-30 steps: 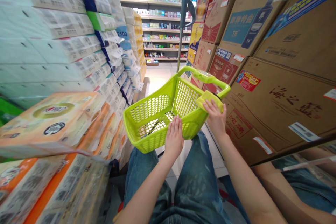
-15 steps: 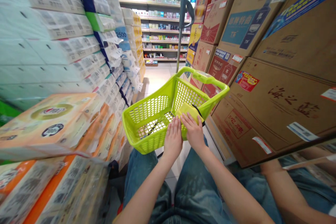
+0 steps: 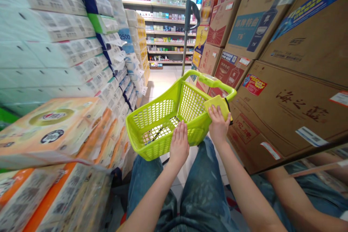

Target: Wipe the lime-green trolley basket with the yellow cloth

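A lime-green plastic shopping basket (image 3: 157,116) stands tilted in front of my knees in a narrow shop aisle. My left hand (image 3: 179,142) lies flat on its near rim, fingers stretched and together. My right hand (image 3: 218,123) presses a folded yellow-green cloth (image 3: 217,103) against the basket's right near corner, fingers over the cloth. The basket's handle (image 3: 209,79) arches across its far right side. Only dark floor shows through the mesh bottom.
Stacked packs of tissue paper (image 3: 62,61) wall the left side. Brown cardboard cartons (image 3: 285,98) are piled on the right. A metal pole (image 3: 187,21) rises behind the basket. Shelves with goods (image 3: 168,36) stand at the aisle's far end. Another person's arm (image 3: 304,203) shows at the lower right.
My right hand slid with the cloth from the right corner to the middle of the near rim beside my left hand, then back to the right corner. My left hand stayed put.
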Demonstrator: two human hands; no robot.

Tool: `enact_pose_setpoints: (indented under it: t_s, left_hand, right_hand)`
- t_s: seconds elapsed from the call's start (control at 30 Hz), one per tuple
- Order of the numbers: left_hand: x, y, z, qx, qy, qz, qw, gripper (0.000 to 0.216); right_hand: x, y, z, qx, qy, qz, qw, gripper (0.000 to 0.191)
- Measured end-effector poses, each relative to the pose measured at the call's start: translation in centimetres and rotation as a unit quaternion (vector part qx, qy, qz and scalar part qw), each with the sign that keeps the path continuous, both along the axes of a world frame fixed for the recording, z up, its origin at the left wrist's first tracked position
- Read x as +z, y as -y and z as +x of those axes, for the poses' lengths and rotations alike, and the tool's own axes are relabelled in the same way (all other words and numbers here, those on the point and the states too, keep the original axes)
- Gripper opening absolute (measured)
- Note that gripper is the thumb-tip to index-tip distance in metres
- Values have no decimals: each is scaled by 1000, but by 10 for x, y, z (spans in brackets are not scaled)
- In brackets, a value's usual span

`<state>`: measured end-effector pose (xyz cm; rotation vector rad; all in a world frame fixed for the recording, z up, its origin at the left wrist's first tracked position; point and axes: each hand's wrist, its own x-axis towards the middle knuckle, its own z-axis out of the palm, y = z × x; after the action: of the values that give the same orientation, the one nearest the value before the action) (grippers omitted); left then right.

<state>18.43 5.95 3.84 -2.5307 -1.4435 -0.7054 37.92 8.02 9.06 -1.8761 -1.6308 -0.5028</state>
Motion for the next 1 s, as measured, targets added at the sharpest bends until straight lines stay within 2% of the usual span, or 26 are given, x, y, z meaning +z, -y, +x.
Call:
enact_pose_setpoints:
  t_s: [0.13,0.23,0.33,0.47,0.57,0.63,0.7,0.87,0.93,1.0]
  left_hand:
    - [-2,-1,0,-2,7,11,1000,86]
    - [-2,-1,-1,0,3,14,1000,83]
    - [0,0,-2,0,-6,7,1000,85]
    - [2,1,-2,-5,-6,2,1000,88]
    - [2,1,-1,-5,5,0,1000,90]
    - [1,1,0,-2,9,-5,1000,91]
    - [1,1,1,0,9,-5,1000,90]
    - [-2,0,1,6,-3,9,1000,83]
    - [-2,-1,0,9,-6,12,1000,80]
    - [-1,0,-1,6,-6,11,1000,82]
  right_hand:
    - [-21,20,-61,106,16,-53,993,73]
    - [-24,26,-70,165,31,-69,983,73]
    - [-13,19,-38,165,46,-60,983,72]
    - [11,-5,30,65,29,-15,997,65]
    - [20,-17,54,8,0,19,1000,55]
    - [17,-17,45,0,-11,21,1000,58]
    - [8,-11,19,19,-12,11,1000,64]
    - [-18,16,-58,140,5,-37,989,69]
    - [-22,22,-68,176,15,-53,983,69]
    - [-19,22,-58,186,28,-60,980,69]
